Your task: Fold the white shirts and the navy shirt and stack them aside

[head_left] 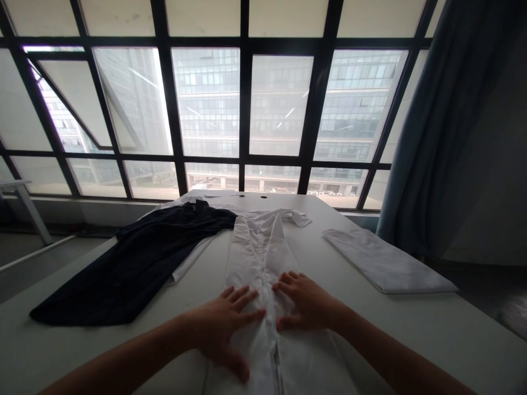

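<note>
A white garment [251, 263], seemingly a shirt, lies lengthwise on the table in front of me, its two long edges meeting along a line down the middle. My left hand [224, 323] rests on its left half with fingers spread and thumb pointing toward me. On the right half lies my right hand [304, 302], palm down, fingers stretched forward beside the middle line. Neither hand grips the cloth. The garment's near end runs out of view at the bottom.
A dark navy garment [135, 263] is spread at the left, partly over white cloth. A folded white cloth [387, 263] lies at the right of the white table [185, 302]. Behind stand large windows [206, 104]; a blue-grey curtain [424, 142] hangs at the right.
</note>
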A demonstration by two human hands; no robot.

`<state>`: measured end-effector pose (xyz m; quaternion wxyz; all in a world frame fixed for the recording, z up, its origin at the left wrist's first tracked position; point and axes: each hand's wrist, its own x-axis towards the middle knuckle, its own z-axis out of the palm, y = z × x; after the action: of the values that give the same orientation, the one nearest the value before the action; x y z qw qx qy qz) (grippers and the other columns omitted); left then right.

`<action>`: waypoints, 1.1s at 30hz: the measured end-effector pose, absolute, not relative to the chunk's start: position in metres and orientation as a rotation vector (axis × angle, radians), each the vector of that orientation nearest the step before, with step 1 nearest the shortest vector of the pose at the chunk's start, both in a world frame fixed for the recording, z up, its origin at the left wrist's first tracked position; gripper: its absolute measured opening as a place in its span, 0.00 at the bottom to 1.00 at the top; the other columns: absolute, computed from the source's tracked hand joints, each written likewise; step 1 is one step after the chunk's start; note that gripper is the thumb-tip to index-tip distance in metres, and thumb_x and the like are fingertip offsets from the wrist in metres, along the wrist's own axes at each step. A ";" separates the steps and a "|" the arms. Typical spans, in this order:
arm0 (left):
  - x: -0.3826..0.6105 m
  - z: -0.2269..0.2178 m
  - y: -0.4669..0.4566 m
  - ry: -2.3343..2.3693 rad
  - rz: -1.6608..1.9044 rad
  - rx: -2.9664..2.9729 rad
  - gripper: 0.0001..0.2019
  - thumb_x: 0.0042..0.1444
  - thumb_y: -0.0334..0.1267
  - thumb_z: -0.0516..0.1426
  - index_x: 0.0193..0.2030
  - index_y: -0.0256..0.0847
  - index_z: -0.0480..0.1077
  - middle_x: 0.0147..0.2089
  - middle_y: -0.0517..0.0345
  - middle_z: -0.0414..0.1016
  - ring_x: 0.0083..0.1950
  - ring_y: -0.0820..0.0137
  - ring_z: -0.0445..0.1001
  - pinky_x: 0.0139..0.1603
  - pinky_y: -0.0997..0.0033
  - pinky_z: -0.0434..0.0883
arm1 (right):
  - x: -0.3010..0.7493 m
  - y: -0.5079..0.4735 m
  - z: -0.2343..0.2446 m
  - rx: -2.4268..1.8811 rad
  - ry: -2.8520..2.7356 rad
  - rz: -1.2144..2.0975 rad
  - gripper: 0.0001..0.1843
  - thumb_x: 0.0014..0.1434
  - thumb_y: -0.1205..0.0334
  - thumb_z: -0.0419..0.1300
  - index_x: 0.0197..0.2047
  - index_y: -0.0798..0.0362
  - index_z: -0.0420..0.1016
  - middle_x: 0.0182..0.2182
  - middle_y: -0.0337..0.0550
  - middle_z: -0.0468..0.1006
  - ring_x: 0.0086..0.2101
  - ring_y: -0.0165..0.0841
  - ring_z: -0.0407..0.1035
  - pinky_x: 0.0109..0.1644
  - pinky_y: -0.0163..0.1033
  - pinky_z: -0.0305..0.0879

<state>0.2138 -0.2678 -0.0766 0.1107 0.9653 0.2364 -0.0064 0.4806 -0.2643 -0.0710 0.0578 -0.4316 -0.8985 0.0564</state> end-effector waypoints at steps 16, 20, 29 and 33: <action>0.238 -0.094 -0.246 0.507 0.208 2.837 0.31 0.66 0.56 0.46 0.71 0.46 0.51 0.74 0.49 0.45 0.74 0.56 0.44 0.71 0.47 0.41 | 0.498 -0.145 -0.119 -1.480 -2.540 0.196 0.33 0.67 0.47 0.43 0.69 0.55 0.57 0.68 0.50 0.54 0.67 0.42 0.47 0.69 0.53 0.42; 0.237 -0.089 -0.246 0.511 0.181 2.790 0.32 0.66 0.58 0.45 0.71 0.45 0.50 0.74 0.47 0.44 0.74 0.55 0.42 0.71 0.44 0.41 | 0.498 -0.096 -0.123 -1.641 -2.508 0.168 0.34 0.67 0.48 0.40 0.70 0.56 0.53 0.70 0.50 0.50 0.68 0.42 0.44 0.69 0.56 0.39; 0.235 -0.081 -0.245 0.520 0.161 2.740 0.33 0.65 0.59 0.43 0.71 0.44 0.50 0.74 0.47 0.44 0.74 0.55 0.41 0.70 0.42 0.40 | 0.500 -0.022 -0.127 -1.981 -2.393 0.116 0.34 0.69 0.47 0.33 0.73 0.52 0.44 0.72 0.45 0.40 0.69 0.34 0.35 0.69 0.51 0.34; 0.235 -0.082 -0.245 0.508 0.155 2.744 0.33 0.65 0.59 0.44 0.71 0.43 0.50 0.74 0.46 0.43 0.74 0.54 0.41 0.70 0.42 0.41 | 0.502 -0.004 -0.130 -2.061 -2.339 0.108 0.33 0.69 0.48 0.30 0.73 0.51 0.43 0.72 0.46 0.41 0.69 0.34 0.36 0.69 0.51 0.37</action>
<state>0.2345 -0.2450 -0.0823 0.1724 0.9671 0.1789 0.0547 0.5023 -0.0041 -0.1296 0.0111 -0.6608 -0.7497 0.0346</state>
